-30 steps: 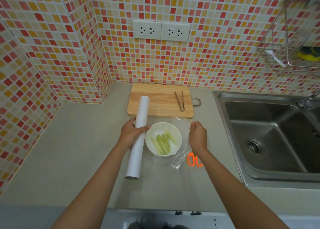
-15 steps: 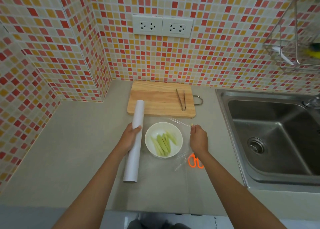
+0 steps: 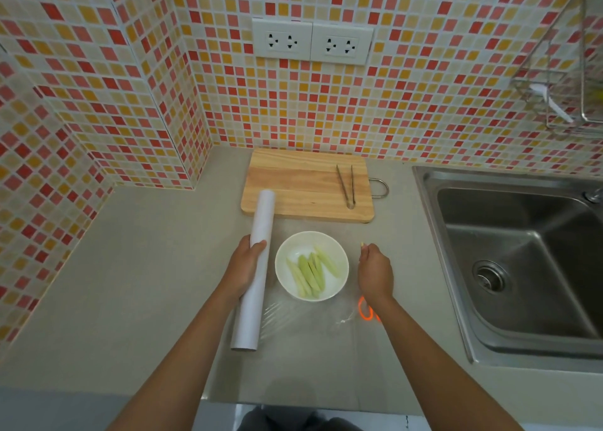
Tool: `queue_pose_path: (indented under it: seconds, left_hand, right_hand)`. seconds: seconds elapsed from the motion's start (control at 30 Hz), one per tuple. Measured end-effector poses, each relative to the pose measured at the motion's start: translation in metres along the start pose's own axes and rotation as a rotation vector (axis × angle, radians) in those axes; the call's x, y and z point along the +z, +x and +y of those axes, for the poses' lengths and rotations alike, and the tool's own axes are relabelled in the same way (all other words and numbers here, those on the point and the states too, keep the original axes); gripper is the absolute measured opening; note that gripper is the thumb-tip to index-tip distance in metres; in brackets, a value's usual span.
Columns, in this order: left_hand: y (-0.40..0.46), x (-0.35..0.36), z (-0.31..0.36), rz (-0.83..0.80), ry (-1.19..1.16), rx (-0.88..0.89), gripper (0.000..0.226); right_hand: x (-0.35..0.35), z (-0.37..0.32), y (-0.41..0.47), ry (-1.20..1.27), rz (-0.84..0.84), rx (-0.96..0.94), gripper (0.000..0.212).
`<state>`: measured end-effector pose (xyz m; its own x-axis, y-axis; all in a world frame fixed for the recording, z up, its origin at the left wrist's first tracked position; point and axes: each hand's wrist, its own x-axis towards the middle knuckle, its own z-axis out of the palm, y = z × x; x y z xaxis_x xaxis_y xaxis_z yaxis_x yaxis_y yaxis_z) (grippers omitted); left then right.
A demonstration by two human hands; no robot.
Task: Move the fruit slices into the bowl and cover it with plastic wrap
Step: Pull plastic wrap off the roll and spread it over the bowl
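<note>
A white bowl (image 3: 284, 280) on the grey counter holds several pale green fruit slices (image 3: 311, 272). My left hand (image 3: 243, 264) grips a white roll of plastic wrap (image 3: 253, 287) lying just left of the bowl. A clear sheet of plastic wrap (image 3: 287, 319) stretches from the roll over the bowl to my right hand (image 3: 375, 274), which pinches its free edge just right of the bowl.
A wooden cutting board (image 3: 293, 185) with metal tongs (image 3: 346, 184) lies behind the bowl. Orange-handled scissors (image 3: 367, 310) sit partly under my right wrist. A steel sink (image 3: 522, 261) fills the right side. A wire rack (image 3: 561, 71) hangs on the tiled wall.
The roll and my left hand have shifted left and down to the counter beside the bowl. My right hand lowered slightly, keeping the film stretched over the bowl.
</note>
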<state>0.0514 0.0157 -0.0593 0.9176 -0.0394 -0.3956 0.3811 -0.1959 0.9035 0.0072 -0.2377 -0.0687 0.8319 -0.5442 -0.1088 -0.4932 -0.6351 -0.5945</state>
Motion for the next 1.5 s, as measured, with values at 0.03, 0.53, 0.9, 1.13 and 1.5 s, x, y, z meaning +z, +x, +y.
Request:
queue_pose_path:
  seconds: [0.03, 0.53, 0.9, 1.13, 1.5]
  left_hand:
    - [0.0, 0.0, -0.001, 0.003, -0.003, 0.001, 0.033]
    - [0.005, -0.014, -0.011, 0.014, 0.091, 0.065, 0.038]
    - [0.003, -0.009, -0.008, 0.014, 0.088, 0.09, 0.024]
    - [0.003, -0.007, -0.008, 0.035, 0.071, 0.092, 0.026]
    - [0.001, -0.005, -0.007, 0.051, 0.098, 0.112, 0.032]
  right_hand:
    - [0.002, 0.0, 0.0, -0.015, -0.002, -0.001, 0.037]
    - [0.003, 0.003, 0.001, 0.044, -0.02, -0.019, 0.033]
    - [-0.002, 0.005, 0.006, 0.131, -0.089, 0.008, 0.042]
    - [-0.001, 0.007, 0.005, 0.139, -0.106, 0.056, 0.041]
    - [-0.008, 0.005, 0.019, 0.344, -0.184, 0.241, 0.037]
